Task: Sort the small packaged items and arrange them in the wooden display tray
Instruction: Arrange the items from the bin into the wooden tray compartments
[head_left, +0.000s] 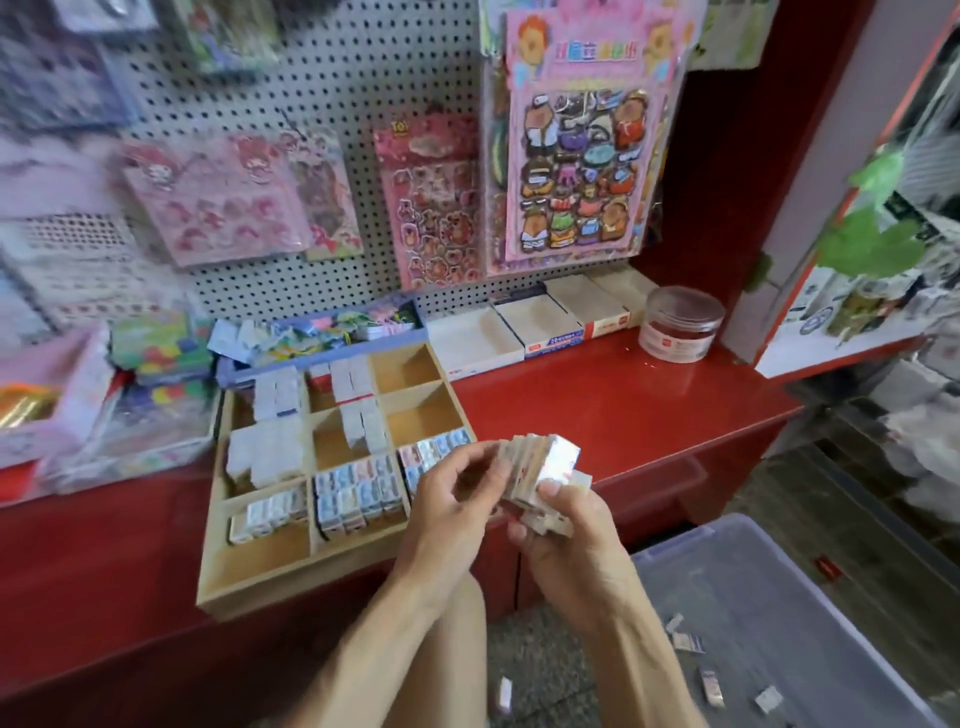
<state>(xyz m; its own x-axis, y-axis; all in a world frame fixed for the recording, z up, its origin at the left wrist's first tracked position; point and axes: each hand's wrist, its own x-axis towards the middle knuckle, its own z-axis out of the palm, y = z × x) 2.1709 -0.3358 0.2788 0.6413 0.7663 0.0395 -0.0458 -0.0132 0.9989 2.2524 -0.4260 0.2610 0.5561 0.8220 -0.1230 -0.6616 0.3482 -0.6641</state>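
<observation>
A wooden display tray (260, 577) with several compartments lies on the red counter (597, 405). Some compartments hold rows of small packaged items (358, 493); the two at the back right are bare. My right hand (563, 540) grips a stack of small packaged items (540, 475) just right of the tray's front corner. My left hand (447, 499) pinches the stack's left end with curled fingers. More loose packets (685, 642) lie in a clear plastic bin (779, 587) on the floor at the right.
A pegboard with hanging sticker sheets (571, 156) rises behind the counter. White open boxes (540, 322) and a clear round jar (678, 325) stand at the back right. A blue box of mixed packets (332, 332) sits behind the tray. Pink boxes (52, 415) crowd the left.
</observation>
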